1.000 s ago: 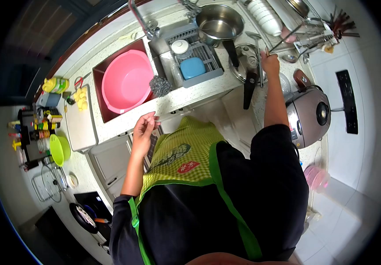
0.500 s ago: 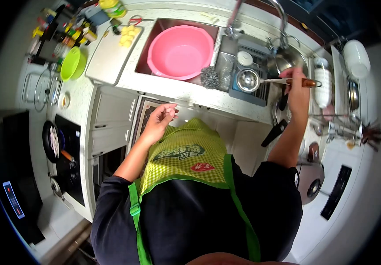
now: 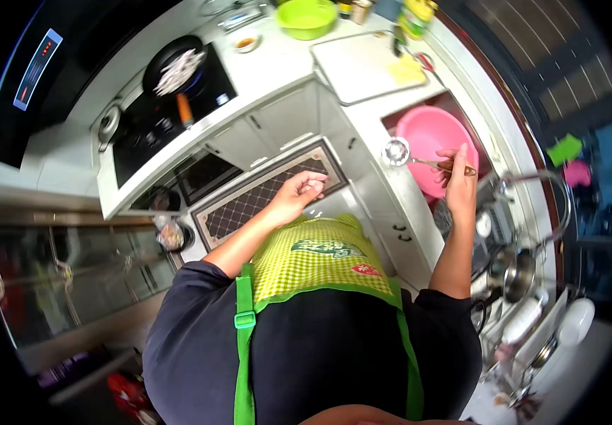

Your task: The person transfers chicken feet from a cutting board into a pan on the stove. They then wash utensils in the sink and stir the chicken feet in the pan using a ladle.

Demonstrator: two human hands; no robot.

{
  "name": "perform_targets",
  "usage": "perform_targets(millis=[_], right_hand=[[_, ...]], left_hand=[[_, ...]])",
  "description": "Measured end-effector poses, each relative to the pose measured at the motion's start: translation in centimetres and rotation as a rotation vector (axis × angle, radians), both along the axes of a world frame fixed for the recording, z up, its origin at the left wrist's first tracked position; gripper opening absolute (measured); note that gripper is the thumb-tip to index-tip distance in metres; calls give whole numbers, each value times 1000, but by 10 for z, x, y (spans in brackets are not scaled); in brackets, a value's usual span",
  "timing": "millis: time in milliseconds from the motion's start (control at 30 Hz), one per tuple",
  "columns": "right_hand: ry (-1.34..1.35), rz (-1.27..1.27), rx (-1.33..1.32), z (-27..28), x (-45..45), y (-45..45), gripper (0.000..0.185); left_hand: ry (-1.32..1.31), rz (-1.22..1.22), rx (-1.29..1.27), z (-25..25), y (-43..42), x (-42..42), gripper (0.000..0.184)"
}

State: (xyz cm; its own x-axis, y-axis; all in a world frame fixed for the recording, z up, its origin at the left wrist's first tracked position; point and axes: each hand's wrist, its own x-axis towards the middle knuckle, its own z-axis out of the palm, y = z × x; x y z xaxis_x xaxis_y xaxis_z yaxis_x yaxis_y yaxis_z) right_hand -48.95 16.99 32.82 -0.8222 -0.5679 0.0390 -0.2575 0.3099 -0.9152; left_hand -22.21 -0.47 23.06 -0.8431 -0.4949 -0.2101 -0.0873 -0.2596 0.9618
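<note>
My right hand grips the brown handle of a metal ladle. The ladle's round bowl points left, above the counter's edge, and its shaft crosses in front of the pink basin in the sink. My left hand is held in front of the apron, over the floor mat, with its fingers curled together. Whether something small is between those fingers cannot be made out.
At the upper left a black pan with pale food strips sits on the stove. A cutting board with yellow pieces, a green bowl and a small sauce dish are on the counter. A pot stands right.
The view has turned left toward the stove. My right hand has picked up the ladle from the rack side and brought it past the sink to the basin. My left hand stays curled.
</note>
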Motion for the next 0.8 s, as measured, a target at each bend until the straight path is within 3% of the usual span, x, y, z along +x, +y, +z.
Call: perform_targets(millis=[167, 267, 400, 567, 800], right_hand=[[238, 169, 163, -2, 38, -102, 57], [220, 331, 145, 5, 68, -155, 50], [-11, 475, 53, 1, 102, -230, 24], [-154, 631, -103, 8, 134, -292, 24], [68, 875, -150, 29, 148, -376, 21]], left_hand=[[-22, 103, -42, -18, -62, 67, 35], [-21, 222, -26, -27, -88, 104, 34], [-85, 298, -47, -31, -132, 152, 31], [-129, 441, -15, -21, -156, 186, 31], [-155, 667, 121, -31, -187, 187, 33]])
